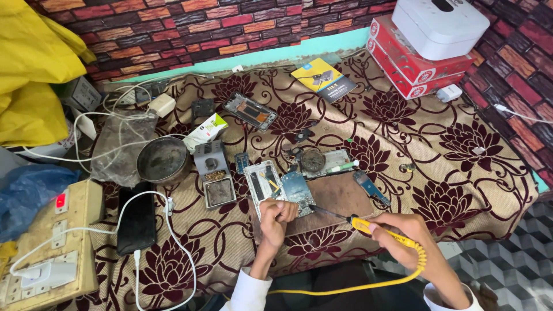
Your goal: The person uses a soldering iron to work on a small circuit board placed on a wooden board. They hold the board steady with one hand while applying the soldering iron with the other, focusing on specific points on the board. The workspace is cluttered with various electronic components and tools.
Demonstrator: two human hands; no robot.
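- Right hand (pixel 403 233) is clenched around the yellow handle of a soldering iron (pixel 368 227), whose dark thin tip points left and touches the lower edge of a blue circuit board (pixel 298 193).
- From the iron's handle a coiled yellow cord (pixel 368 282) curls down past the wrist and runs left along the bottom of the view.
- Left hand (pixel 276 217) is curled shut, fingers pinching the near edge of the circuit board and holding it flat on a brown work mat (pixel 340 198).
- Just left of the board, touching it, lies an opened white phone shell (pixel 260 181).
- Behind the board sits another stripped phone frame (pixel 322 162) with a round grey part on it, and a small blue strip board (pixel 370 187) lies to the right on the mat's edge.
- Everything rests on a tan cloth (pixel 461 173) patterned with dark red flowers.
- Further left stand a grey tip-cleaner holder (pixel 214 173) with brass wool, a dark metal bowl (pixel 164 159) and a black phone (pixel 137 219) plugged into a white cable.
- At the far left edge sits a beige power strip (pixel 57 242) with a red switch.
- Against the brick-pattern wall, red boxes (pixel 412 63) are stacked with a white case (pixel 440 23) on top.
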